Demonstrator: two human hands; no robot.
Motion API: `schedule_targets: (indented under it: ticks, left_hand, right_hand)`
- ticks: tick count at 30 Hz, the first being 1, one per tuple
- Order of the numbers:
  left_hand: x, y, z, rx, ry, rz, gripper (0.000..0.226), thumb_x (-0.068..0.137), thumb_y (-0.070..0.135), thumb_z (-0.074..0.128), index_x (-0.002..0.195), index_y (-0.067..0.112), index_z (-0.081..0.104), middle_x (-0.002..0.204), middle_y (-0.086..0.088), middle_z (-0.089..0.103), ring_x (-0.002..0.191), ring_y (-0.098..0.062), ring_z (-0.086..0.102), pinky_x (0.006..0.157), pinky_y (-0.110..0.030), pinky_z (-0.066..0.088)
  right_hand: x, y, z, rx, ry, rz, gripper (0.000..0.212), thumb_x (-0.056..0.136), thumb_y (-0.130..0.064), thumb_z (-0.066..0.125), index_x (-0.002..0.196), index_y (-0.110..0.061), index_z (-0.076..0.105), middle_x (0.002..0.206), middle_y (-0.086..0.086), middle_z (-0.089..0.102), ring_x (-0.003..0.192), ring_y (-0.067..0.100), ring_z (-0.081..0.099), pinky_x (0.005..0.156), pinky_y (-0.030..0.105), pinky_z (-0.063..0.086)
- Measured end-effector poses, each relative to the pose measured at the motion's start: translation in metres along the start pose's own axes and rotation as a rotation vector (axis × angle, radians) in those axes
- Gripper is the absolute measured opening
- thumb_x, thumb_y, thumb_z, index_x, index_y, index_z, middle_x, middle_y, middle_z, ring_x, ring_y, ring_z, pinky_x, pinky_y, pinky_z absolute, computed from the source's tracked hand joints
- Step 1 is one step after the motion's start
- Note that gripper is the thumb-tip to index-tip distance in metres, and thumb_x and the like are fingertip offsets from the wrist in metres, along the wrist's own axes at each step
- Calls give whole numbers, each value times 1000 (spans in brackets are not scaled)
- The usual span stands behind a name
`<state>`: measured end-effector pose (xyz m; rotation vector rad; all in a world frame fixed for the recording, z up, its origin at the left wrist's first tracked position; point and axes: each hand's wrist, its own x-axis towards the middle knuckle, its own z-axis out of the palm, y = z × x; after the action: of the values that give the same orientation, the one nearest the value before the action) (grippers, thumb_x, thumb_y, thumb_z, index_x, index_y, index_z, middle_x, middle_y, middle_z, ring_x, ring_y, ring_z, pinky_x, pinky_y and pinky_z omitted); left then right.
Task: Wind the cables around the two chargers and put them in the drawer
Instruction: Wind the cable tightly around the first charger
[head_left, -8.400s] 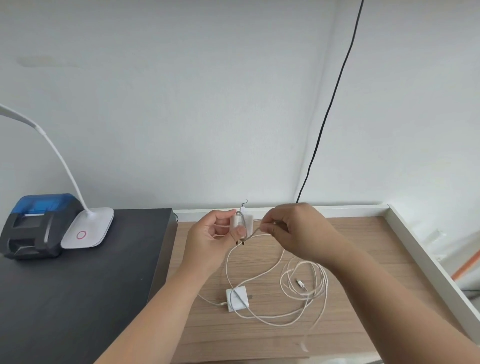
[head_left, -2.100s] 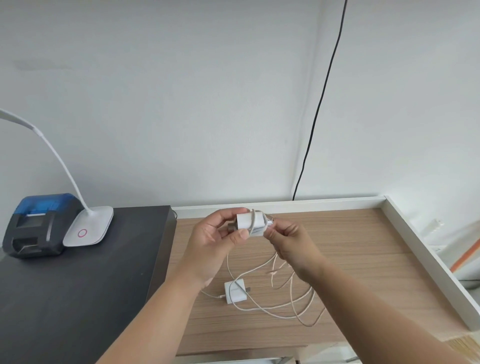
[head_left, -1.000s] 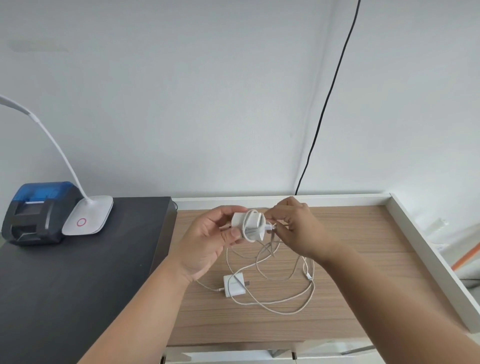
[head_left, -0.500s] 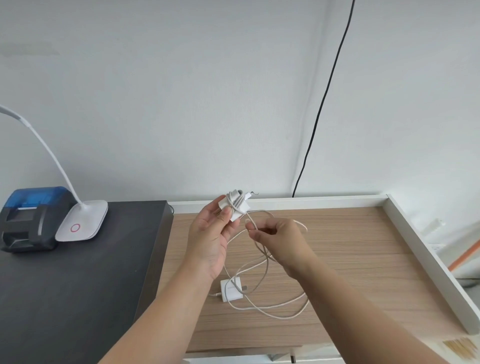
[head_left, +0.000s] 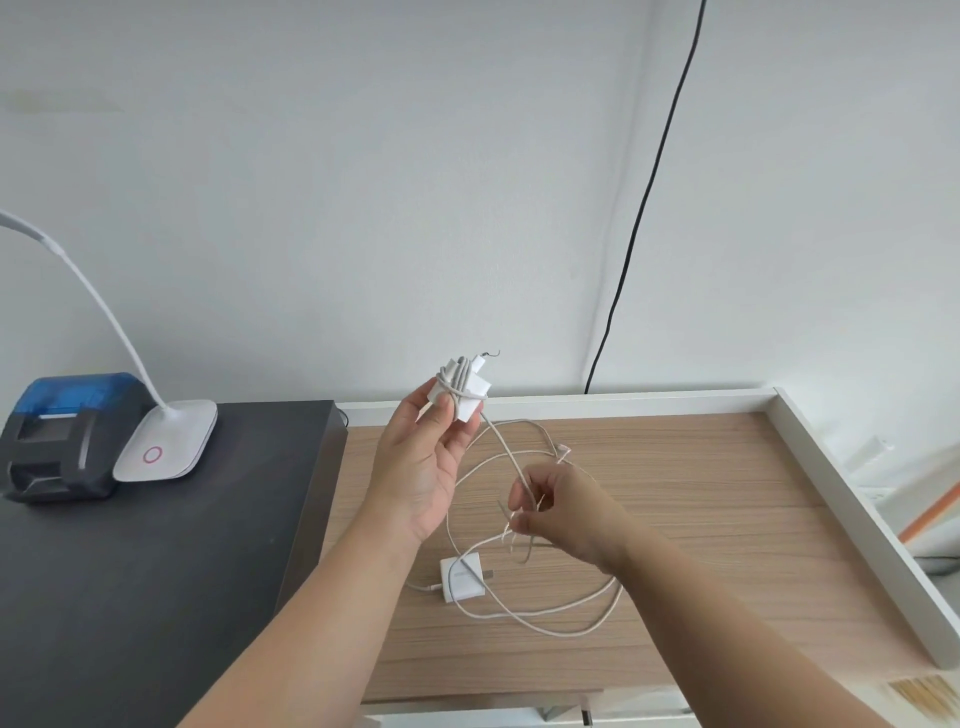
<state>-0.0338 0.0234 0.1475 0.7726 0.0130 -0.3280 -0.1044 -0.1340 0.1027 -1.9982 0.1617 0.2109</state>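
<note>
My left hand holds a white charger up above the wooden desk, thumb and fingers pinching it. Several turns of its white cable are wound around it. The free cable runs down from the charger to my right hand, which pinches it lower and to the right. A second white charger lies flat on the desk below my hands, with its own cable looped loosely beside it. No drawer is plainly visible.
The wooden desk has a raised white rim at the back and right. To the left a black cabinet top carries a white desk lamp and a blue-lidded printer. A black cord runs down the wall.
My left hand turned the charger up and lifted it, with more cable wound on it. My right hand dropped lower and rightward along the free cable.
</note>
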Motion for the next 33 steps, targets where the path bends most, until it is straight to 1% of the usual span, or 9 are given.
schedule_targets:
  ticks: [6, 9, 12, 15, 17, 19, 23, 25, 33]
  left_hand:
    - [11, 7, 2, 94, 41, 148, 33, 94, 0, 52, 127, 2, 51, 118, -4, 66, 110, -15, 62, 86, -26, 55]
    - [12, 4, 0, 159, 46, 124, 34, 93, -1, 52, 127, 2, 50, 118, -4, 65, 109, -16, 62, 86, -26, 54]
    - [10, -7, 0, 194, 17, 52, 32, 93, -2, 52, 125, 2, 50, 117, -9, 63, 104, -17, 62, 84, -25, 54]
    - [5, -17, 2, 183, -18, -2, 35, 93, -2, 52, 128, -3, 47, 117, -14, 63, 99, -18, 64, 83, -25, 55]
    - [3, -18, 3, 190, -42, -15, 32, 93, -1, 52, 125, -2, 49, 112, -13, 65, 97, -18, 65, 81, -26, 55]
    - [2, -16, 1, 230, -66, -15, 28, 92, 0, 53, 120, 2, 53, 108, -9, 68, 98, -18, 67, 80, -26, 56]
    - [-4, -11, -7, 293, -163, -57, 34, 84, 5, 62, 118, 5, 57, 106, -5, 70, 100, -16, 66, 85, -30, 56]
    - [-6, -8, -13, 299, -234, -109, 34, 84, 7, 66, 117, 6, 59, 110, -7, 68, 103, -18, 64, 92, -35, 52]
    - [-15, -7, -22, 438, -430, -281, 28, 81, 12, 67, 108, 18, 70, 98, -3, 70, 89, -18, 67, 79, -29, 54]
  right_hand:
    - [-3, 43, -9, -443, 13, 170, 29, 77, -7, 65, 71, -34, 54, 74, -9, 56, 68, 8, 54, 69, 29, 49]
    - [-4, 48, -20, -529, 102, 130, 43, 79, -20, 67, 118, -34, 55, 112, -10, 58, 105, 13, 55, 91, 27, 40]
    - [2, 21, -16, -280, 151, -10, 77, 83, -36, 66, 147, -39, 24, 140, -22, 34, 128, 8, 28, 107, 34, 24]
    - [16, -11, -3, 315, 101, -70, 58, 88, -23, 63, 139, -39, 40, 129, -15, 55, 120, 3, 48, 100, 27, 36]
    - [23, -23, 2, 554, 86, -97, 24, 92, -13, 58, 112, -25, 62, 88, -3, 64, 80, 9, 59, 75, 22, 43]
    - [26, -23, 4, 577, 139, -152, 11, 94, -15, 57, 94, -18, 67, 63, 1, 56, 59, 9, 47, 58, 21, 41]
    - [29, -10, -3, 395, 179, -249, 13, 91, -15, 63, 100, -13, 73, 94, 26, 69, 87, 25, 62, 90, 47, 50]
    - [27, -8, -13, 430, 174, -267, 15, 90, -13, 63, 99, -8, 74, 100, 16, 74, 99, 20, 66, 93, 37, 51]
    - [29, -12, -39, 399, 217, -237, 19, 91, -11, 62, 103, -19, 73, 102, -9, 74, 108, 2, 64, 93, 15, 45]
